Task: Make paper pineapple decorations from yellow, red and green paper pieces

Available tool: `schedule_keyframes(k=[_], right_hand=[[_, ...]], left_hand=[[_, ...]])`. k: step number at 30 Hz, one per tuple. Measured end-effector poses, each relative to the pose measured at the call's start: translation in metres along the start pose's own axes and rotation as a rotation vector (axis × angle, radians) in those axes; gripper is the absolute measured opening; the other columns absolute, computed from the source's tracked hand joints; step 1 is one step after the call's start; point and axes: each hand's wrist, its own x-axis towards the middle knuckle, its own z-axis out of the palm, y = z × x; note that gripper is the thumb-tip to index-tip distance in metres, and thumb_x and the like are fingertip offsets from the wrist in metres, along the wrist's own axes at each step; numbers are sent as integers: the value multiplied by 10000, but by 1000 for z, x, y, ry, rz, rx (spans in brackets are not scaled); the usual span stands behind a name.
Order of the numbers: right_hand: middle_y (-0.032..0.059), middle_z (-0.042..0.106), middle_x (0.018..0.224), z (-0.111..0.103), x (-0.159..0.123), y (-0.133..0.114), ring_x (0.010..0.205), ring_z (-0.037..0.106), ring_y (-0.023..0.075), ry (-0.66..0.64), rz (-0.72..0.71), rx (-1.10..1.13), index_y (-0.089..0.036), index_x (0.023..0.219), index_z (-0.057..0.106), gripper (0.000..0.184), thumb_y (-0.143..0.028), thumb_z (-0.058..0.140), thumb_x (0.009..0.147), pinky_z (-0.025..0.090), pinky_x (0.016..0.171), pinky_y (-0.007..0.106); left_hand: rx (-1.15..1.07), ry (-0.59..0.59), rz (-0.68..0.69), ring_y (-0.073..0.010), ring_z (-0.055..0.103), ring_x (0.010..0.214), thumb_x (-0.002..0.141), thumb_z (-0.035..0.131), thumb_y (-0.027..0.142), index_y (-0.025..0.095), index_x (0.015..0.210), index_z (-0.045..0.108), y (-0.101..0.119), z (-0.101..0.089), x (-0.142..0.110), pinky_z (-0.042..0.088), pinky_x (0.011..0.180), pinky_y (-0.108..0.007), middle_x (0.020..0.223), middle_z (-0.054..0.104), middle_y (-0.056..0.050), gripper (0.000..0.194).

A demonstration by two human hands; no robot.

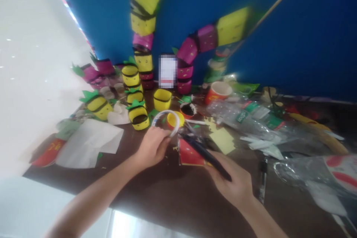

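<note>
My left hand (153, 147) is closed on a white ring (175, 129), pinching its lower edge above the table. My right hand (232, 178) is wrapped round the dark handle of what look like scissors (203, 150). Their front end points up and left, close to the ring; motion blur hides whether they touch. A yellow round piece (178, 119) shows behind the ring. Under the scissors lies a red sheet (191, 153), beside a pale yellow paper piece (223, 140).
Several yellow pineapple-like cups (138, 117) stand behind my left hand. White paper (89, 143) lies at the left. Plastic bottles (240, 115) and a marker (263, 180) lie at the right. A red cup (219, 91) stands behind; stacked cups curve against the blue wall (189, 0).
</note>
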Motion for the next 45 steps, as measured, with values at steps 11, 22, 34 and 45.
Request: schedule_keyframes(k=[11,22,34,45], right_hand=[[53,691,942,0,0,-1,790,673,210,-5,21,3,-256,1056,584,280,-195,580,783,548,753,298],[64,685,952,-2,2,0,794,671,205,-42,9,11,-242,1072,570,296,-173,569,784,540,758,288],[70,686,929,-3,3,-1,795,671,190,-42,-19,8,-212,1044,576,253,-182,563,793,536,759,262],[72,678,944,3,0,10,815,662,186,-63,-64,-81,-205,1080,559,272,-180,549,809,527,766,268]], left_hand=[[-9,15,13,-141,461,629,860,400,157,154,912,500,2,-1,1,372,638,-274,701,539,-30,113],[-20,80,-4,-135,471,631,848,417,142,148,908,510,3,3,-2,386,664,-272,702,547,-28,111],[-21,113,-45,-130,472,642,846,431,134,148,901,516,5,6,-6,385,658,-267,722,567,-31,102],[-133,320,-231,-81,500,591,854,448,153,147,928,545,13,-5,-6,403,558,-182,720,563,-6,122]])
